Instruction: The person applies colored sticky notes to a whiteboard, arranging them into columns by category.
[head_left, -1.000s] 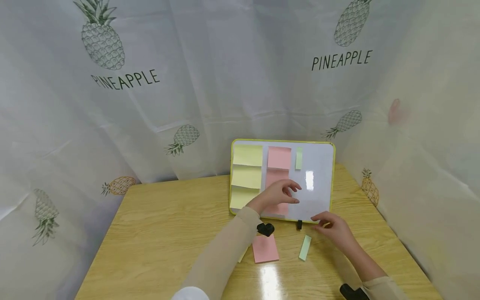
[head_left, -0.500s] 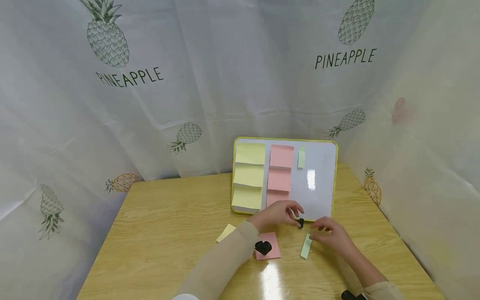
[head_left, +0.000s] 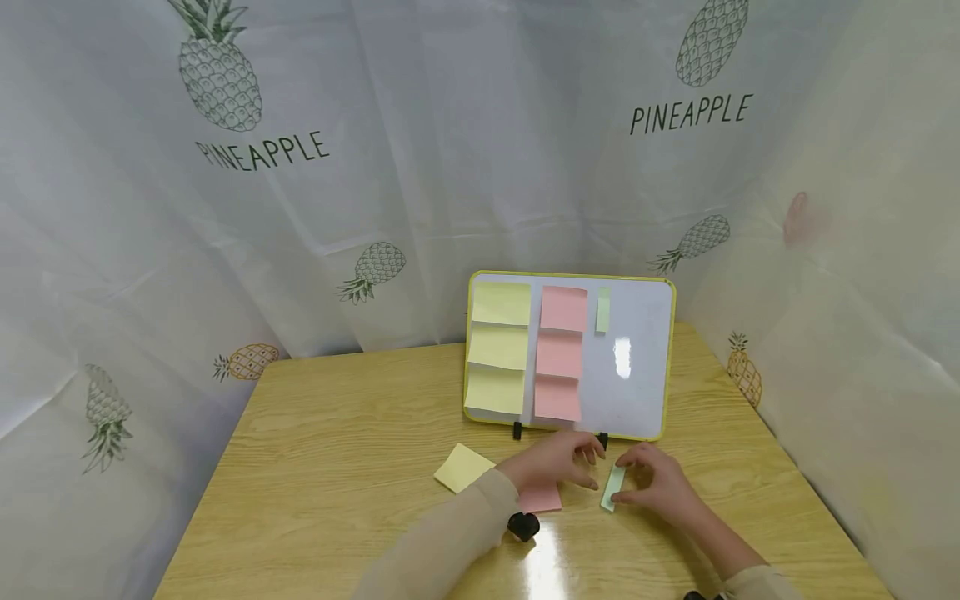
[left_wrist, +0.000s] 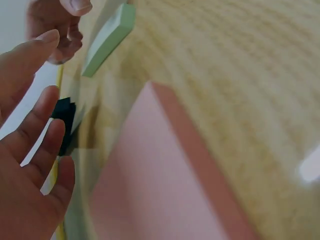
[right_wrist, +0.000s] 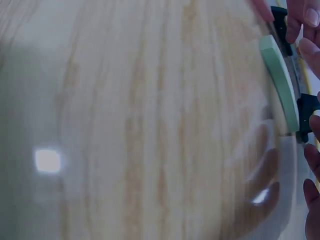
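Observation:
My right hand (head_left: 663, 489) is at a narrow pale green sticky-note pad (head_left: 612, 486) on the table, thumb near one end and forefinger near the other. In the right wrist view the green pad (right_wrist: 280, 82) lies beside the fingertips, with no grip round it. My left hand (head_left: 551, 458) hovers over a pink sticky-note pad (head_left: 542, 500), fingers loosely bent and holding nothing. The pink pad (left_wrist: 150, 175) is partly hidden by that hand in the head view. Behind both hands stands a yellow-framed whiteboard (head_left: 637, 392).
Yellow notes (head_left: 498, 346), pink notes (head_left: 559, 353) and one narrow green note (head_left: 603, 311) hang on the whiteboard. Black feet (head_left: 517, 431) support it. A yellow sticky-note pad (head_left: 461, 468) lies left on the wooden table (head_left: 322, 458). A pineapple-print curtain (head_left: 480, 150) encloses the table.
My left hand has come down from in front of the whiteboard to above the pink pad. My right hand has shifted slightly down and left, reaching the green pad.

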